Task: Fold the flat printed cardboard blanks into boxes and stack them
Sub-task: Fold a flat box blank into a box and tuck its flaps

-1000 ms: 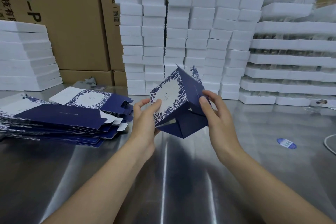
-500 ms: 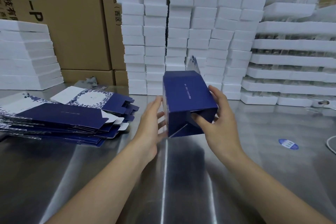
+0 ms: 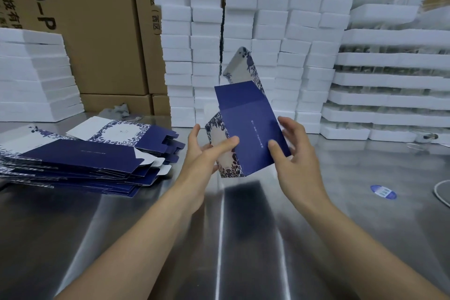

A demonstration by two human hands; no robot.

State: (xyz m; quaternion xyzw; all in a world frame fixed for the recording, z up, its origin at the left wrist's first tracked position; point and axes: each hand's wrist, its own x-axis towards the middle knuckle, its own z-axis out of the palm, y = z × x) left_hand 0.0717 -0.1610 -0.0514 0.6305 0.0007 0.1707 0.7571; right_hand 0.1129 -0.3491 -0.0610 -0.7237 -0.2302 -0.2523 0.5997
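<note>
Left hand (image 3: pixel 207 153) is wrapped round the box (image 3: pixel 253 134), thumb on its navy face; right hand (image 3: pixel 298 156) is pinched on its right edge; the box is held tilted above the desk (image 3: pixel 243 238), top flap (image 3: pixel 243 66) raised; flat blanks (image 3: pixel 85 161) are piled at left.

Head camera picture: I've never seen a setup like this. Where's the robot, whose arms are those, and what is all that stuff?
There is no robot here. A person wears a camera on the head, so this one view looks forward and down at their own arms. The left hand and right hand both hold a half-folded box, navy with a flowered side, above a steel table; its top flap stands open. To the left lies a pile of flat blanks waiting to be folded. Behind stand stacks of white foam blocks and brown cartons. A small blue sticker lies on the right.
</note>
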